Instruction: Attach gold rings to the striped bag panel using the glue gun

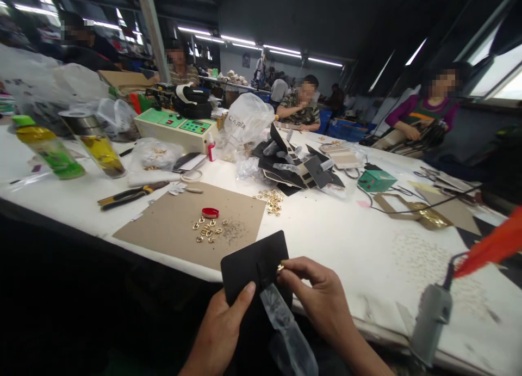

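My left hand [223,322] is closed on the left edge of a flat black panel [244,264], its thumb lying on top. The panel tilts up near the table's front edge, with a strip of clear plastic wrap [281,316] hanging from it. Over the panel's right side, my right hand [316,289] pinches a small gold metal clasp piece [279,267] between thumb and fingertips. Beyond the panel, several gold clasp pieces [209,232] lie on a brown board [163,232] beside a red ring-shaped item [210,213] and a scatter of tiny dark bits [235,230].
Pliers [130,195] lie left of the board. More gold pieces [271,201] and a heap of black panels [296,164] sit behind. A bottle [51,150], a tumbler [95,147] and a control box [175,128] stand at back left. A grey device [432,321] is at right. Co-workers sit across.
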`<state>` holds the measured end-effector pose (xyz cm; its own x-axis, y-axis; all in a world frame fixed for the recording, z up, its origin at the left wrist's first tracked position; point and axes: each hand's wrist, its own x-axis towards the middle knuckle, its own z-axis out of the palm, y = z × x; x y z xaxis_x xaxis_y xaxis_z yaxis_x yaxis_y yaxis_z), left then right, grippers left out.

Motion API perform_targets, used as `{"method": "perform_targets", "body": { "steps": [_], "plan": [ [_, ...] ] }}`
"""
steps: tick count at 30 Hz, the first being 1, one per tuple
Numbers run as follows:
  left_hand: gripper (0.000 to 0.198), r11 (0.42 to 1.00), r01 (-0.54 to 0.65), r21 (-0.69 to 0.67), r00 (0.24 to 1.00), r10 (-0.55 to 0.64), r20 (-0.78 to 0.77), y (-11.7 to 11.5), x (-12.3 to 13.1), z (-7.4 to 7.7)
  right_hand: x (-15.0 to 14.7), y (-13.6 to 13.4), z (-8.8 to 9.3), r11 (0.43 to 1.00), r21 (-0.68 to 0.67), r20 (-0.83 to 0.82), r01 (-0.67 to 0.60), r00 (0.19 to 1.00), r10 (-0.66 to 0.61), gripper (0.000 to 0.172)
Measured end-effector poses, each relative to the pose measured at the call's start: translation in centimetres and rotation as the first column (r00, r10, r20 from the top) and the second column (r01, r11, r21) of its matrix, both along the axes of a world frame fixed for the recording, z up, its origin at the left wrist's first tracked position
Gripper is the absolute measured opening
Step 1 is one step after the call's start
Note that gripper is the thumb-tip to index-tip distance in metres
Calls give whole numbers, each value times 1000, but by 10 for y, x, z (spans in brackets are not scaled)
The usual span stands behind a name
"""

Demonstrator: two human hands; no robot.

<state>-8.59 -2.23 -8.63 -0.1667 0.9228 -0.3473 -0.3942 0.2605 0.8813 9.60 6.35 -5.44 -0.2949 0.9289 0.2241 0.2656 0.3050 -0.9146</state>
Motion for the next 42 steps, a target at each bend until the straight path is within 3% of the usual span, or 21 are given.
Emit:
{"method": "perform_targets", "body": {
  "steps": [5,11,15,18,22,25,30,34,39,42],
  "plan": [
    [54,993,108,37,982,-101,-157,-13,18,0,11,-32,-11,978,206,-17,24,1000,-21,6],
    [55,990,129,64,962,-109,-251,-40,42,1,31,-60,-20,947,318,5,43,999,-47,10],
    [47,986,100,130,923,-43,-381,-52,52,2,38,-74,-20,937,349,50,29,998,-49,12],
    [45,985,77,153,924,-13,-383,-57,60,6,42,-80,-22,939,341,37,41,998,-57,13],
    [50,988,46,145,944,4,-330,-60,69,12,44,-89,-25,937,307,-22,166,986,-168,8],
    [52,984,72,162,924,-5,-383,-63,74,12,46,-94,-27,909,313,-46,275,960,-274,2],
    [55,979,31,203,910,56,-411,-68,86,6,44,-101,-29,863,412,-56,292,954,-296,11],
    [54,976,-13,216,923,95,-372,-72,94,0,41,-112,-33,864,429,-52,264,962,-268,31],
    [62,973,24,229,914,71,-400,-78,95,-7,54,-134,-41,935,332,87,124,983,-162,92],
    [68,958,59,282,895,74,-440,-83,96,-11,63,-142,-45,955,297,137,27,988,-71,114]
  ]
}}
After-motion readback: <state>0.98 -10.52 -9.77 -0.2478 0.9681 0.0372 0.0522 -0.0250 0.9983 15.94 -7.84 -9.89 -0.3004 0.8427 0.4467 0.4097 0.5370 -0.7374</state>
